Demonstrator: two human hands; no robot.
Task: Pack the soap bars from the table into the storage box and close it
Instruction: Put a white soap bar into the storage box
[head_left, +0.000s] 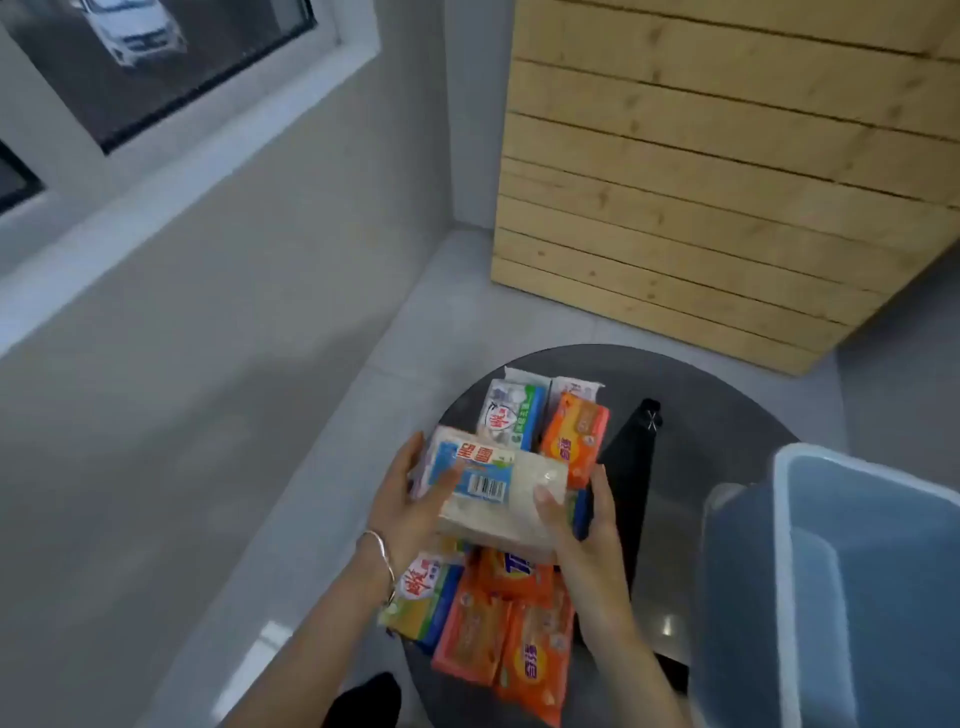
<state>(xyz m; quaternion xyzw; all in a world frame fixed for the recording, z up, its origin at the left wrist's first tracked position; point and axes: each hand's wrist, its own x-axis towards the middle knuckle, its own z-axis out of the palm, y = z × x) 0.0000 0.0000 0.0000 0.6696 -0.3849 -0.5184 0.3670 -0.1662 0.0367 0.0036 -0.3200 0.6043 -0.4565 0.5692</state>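
**Coach:** Your left hand (410, 501) is curled round the left end of the white soap pack (511, 512), thumb across the blue label (480, 486) and fingers underneath. That grip looks sound.

**Spotter:** Your right hand (589, 519) clasps the other end, thumb on top. So both hands grip the one pack, held just above the pile at about 9 o'clock on the round tabletop (717, 415).

**Coach:** The wrapping looks slick, so squeeze in from the ends rather than pinching the film. Keep the pack level as you carry it.

**Spotter:** Mind what lies around it. More soap bars (511, 415) sit at 12 o'clock from the pack. The orange bars (498, 639) crowd in at 6 o'clock, with a green-and-blue one (423, 605) just beside them at 7 o'clock. Lift straight up first, so you drag none of them off the edge.

**Coach:** Then travel right. A black object (631, 467) lies between the pile and the box. I cannot tell what it is, so pass over it rather than brushing it.

**Spotter:** The storage box (782, 519) stands open on your right, at about 4 o'clock from the pack. The part of its inside that you can see shows no soap, so I judge the packing has barely begun.

**Coach:** Lay this pack flat against a wall of the box, long side along it. Neat rows now should leave room for the rest and let the box close.
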